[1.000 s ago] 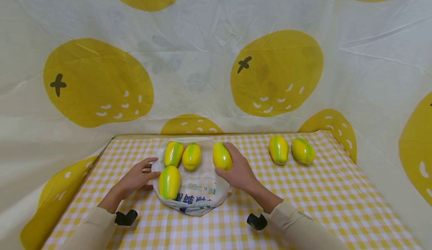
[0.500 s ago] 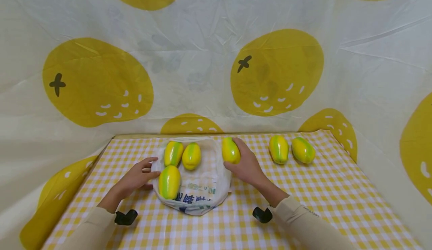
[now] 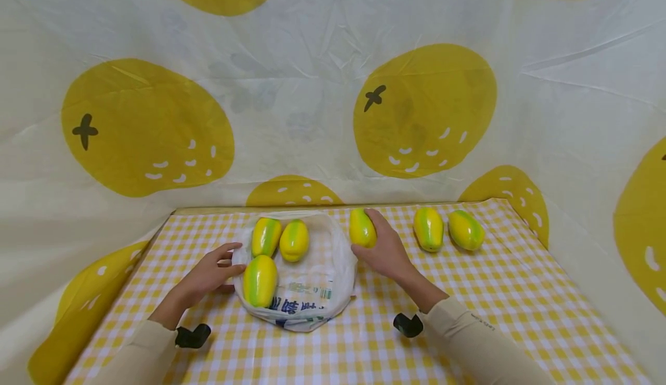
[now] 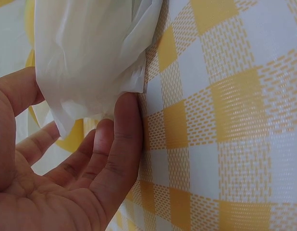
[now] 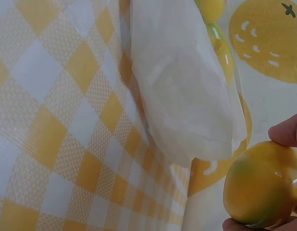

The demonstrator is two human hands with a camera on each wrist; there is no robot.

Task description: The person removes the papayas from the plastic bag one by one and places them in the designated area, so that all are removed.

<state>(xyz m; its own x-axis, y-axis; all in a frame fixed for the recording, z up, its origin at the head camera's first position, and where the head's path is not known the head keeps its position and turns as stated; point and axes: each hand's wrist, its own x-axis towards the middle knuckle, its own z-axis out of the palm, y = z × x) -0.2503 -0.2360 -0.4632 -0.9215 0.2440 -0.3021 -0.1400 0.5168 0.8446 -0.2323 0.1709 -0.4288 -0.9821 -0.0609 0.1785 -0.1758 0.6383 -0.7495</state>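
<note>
In the head view a white plastic bag (image 3: 340, 292) lies with its mouth spread wide on the checked cloth. Three glossy yellow papayas with green stripes are inside it, one papaya (image 3: 260, 281) nearest me. My left hand (image 3: 210, 272) touches the bag's left rim, thumb and fingers spread apart; the left wrist view has fingertips against the plastic (image 4: 86, 57). Just beyond the bag's right rim, my right hand (image 3: 385, 249) grips another papaya (image 3: 361, 228), with fingers over its far side and thumb on the near side. This papaya (image 5: 259, 185) appears apart from the bag in the right wrist view.
Two more papayas, one upright papaya (image 3: 429, 229) and one tilted papaya (image 3: 466, 230), lie side by side at the back right. A fruit-print curtain (image 3: 296, 125) hangs behind the table. The checked tablecloth (image 3: 494, 292) stretches toward me and to the right.
My right hand has carried its papaya from over the bag's right part rightward and away from me, past the rim. The left hand and the bag stay almost as they were.
</note>
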